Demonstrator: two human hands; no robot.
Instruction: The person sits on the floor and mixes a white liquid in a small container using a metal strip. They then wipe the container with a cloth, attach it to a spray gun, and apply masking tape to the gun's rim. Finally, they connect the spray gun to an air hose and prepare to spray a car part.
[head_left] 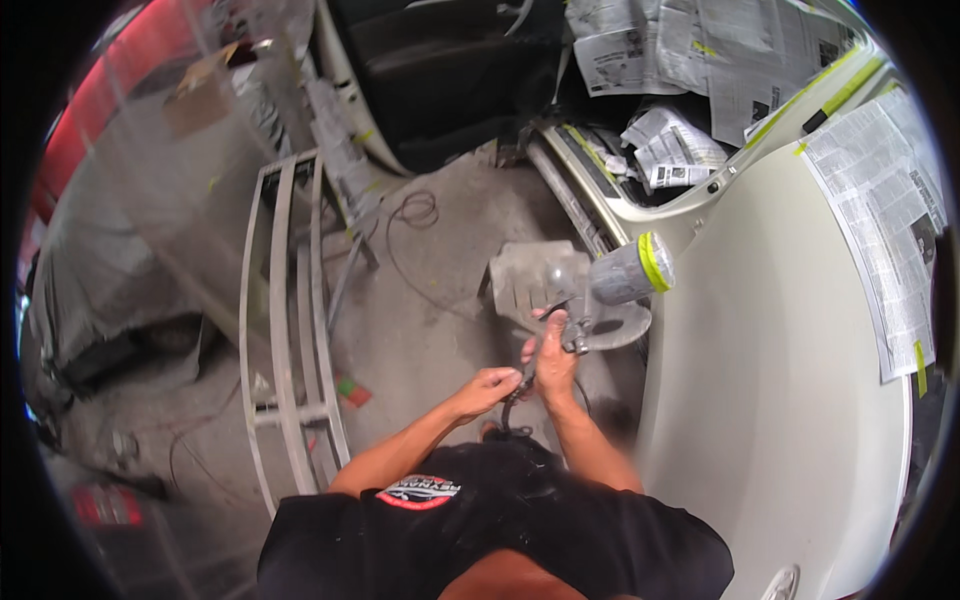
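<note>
My right hand (553, 365) is wrapped round the handle of a paint spray gun (573, 335), held in front of my body. On the gun sits a grey cup (622, 277), tilted to the right, with yellow tape round its end. The fingers of my left hand (488, 390) pinch the air hose fitting (519, 386) at the bottom of the handle. From there a dark hose (506, 412) hangs down toward my feet. To the right of the gun stands a cream car body panel (770, 340), apart from both hands.
Newspaper masking (875, 220) with yellow tape covers the car's window area. An open car door (450, 80) is ahead. A metal frame stand (285, 330) stands at left, near a covered vehicle (130, 240). A grey, stool-like object (515, 285) is beyond the gun. A hose (412, 212) lies on the floor.
</note>
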